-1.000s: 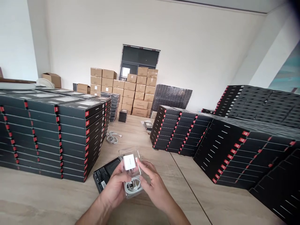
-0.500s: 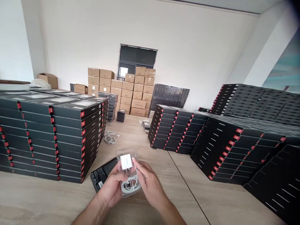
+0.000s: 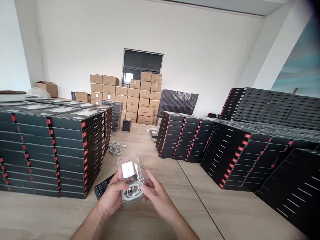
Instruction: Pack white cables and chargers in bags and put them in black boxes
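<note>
A clear plastic tray (image 3: 140, 173) is held over the table, tilted toward me. In its upper part sits a white charger plug (image 3: 128, 169), and a coiled white cable (image 3: 132, 195) lies in the lower part, its connector end beside the plug. My left hand (image 3: 113, 195) grips the tray's left side, thumb over the front. At the lower right edge, the thumb of my right hand (image 3: 158, 196) presses by the cable, with the index finger raised away and other fingers partly hidden. Behind my left hand lies a black box (image 3: 100, 188), mostly covered.
High stacks of black boxes with red tabs stand at left (image 3: 67, 146) and right (image 3: 225, 153). Another coiled white cable (image 3: 115, 148) lies on the wooden table (image 3: 172, 186). Farther back are a small dark stack (image 3: 127, 124), cardboard cartons (image 3: 132, 100) and piled dark trays (image 3: 178, 102).
My right hand has slid down from the cable's connector to the tray's lower right edge, its index finger now lifted off. The connector now sits beside the plug. The view has shifted slightly.
</note>
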Action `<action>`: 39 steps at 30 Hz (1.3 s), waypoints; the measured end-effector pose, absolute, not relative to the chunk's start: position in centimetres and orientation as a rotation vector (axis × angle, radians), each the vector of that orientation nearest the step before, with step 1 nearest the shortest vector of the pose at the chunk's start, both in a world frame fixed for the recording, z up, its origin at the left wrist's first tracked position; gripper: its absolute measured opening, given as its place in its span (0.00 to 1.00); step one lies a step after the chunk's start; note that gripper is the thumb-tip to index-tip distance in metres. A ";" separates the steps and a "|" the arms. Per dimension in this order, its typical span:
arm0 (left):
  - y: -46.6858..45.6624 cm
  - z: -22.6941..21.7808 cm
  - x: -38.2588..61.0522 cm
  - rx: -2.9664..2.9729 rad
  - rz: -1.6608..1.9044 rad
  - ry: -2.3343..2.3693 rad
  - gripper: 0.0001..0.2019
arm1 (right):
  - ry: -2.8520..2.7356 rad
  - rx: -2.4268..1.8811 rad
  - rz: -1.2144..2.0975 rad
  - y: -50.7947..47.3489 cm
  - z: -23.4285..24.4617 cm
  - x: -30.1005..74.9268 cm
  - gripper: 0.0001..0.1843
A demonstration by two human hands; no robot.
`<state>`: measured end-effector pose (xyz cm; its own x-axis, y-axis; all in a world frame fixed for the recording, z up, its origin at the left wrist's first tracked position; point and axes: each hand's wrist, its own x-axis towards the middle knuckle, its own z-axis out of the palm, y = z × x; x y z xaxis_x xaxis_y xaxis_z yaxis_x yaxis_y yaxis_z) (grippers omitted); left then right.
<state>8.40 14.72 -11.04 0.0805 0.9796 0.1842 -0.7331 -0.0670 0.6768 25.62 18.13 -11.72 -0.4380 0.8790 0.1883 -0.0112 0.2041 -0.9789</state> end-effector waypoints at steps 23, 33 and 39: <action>14.7 -12.1 9.0 1.042 1.171 1.013 0.25 | -1.541 -0.956 1.529 18.2 -11.2 26.2 0.16; 13.5 -10.7 8.3 1.385 0.768 0.983 0.32 | -1.330 -0.861 1.576 19.3 -9.5 29.1 0.31; 15.0 -10.9 6.6 1.586 0.967 1.403 0.34 | -0.976 -0.881 1.546 21.4 -10.3 30.5 0.18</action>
